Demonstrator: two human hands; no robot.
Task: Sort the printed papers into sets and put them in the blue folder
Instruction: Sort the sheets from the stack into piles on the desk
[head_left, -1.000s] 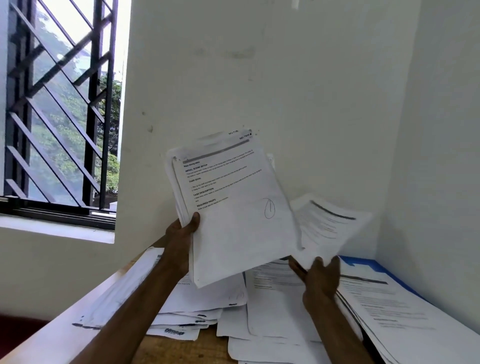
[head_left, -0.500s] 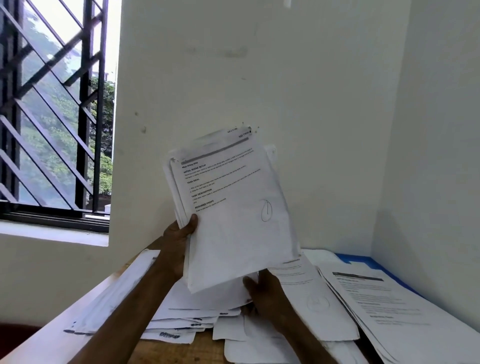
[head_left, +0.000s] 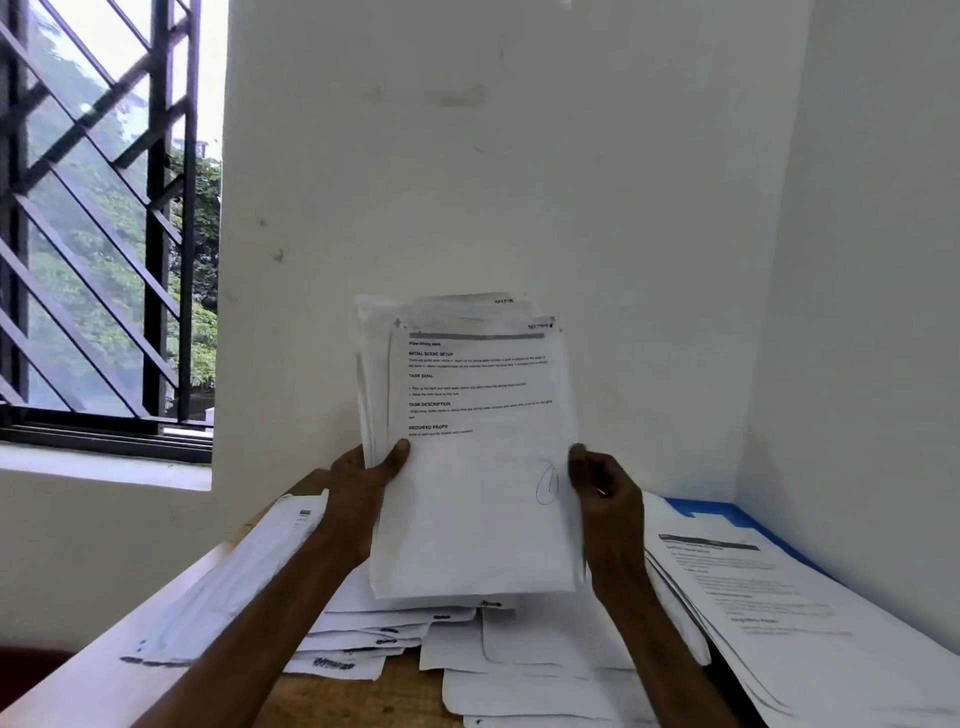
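Now the right hand (head_left: 602, 499) has come up from the worktop (head_left: 353, 696), where half a second ago it was down among the papers, and sits at the right edge of the held stack (head_left: 483, 467). It is blurred, its fingers curled toward the paper, and I cannot tell whether they truly pinch the edge or only tap against it. The left hand (head_left: 363, 483) grips the stack's left edge, thumb across the front page and fingers behind. The stack, tilted a moment ago, now stands upright and square to the view, lifted above the loose sheets (head_left: 389, 634) spread on the worktop. The blue folder (head_left: 717, 512) lies at the far right against the wall, mostly hidden beneath a pile of printed pages (head_left: 779, 597), with only its far corner showing. My reading is that one sheet has just been dealt out and the rest are being squared or read for the next. Sorting looks far from finished, with several heaps unmerged.
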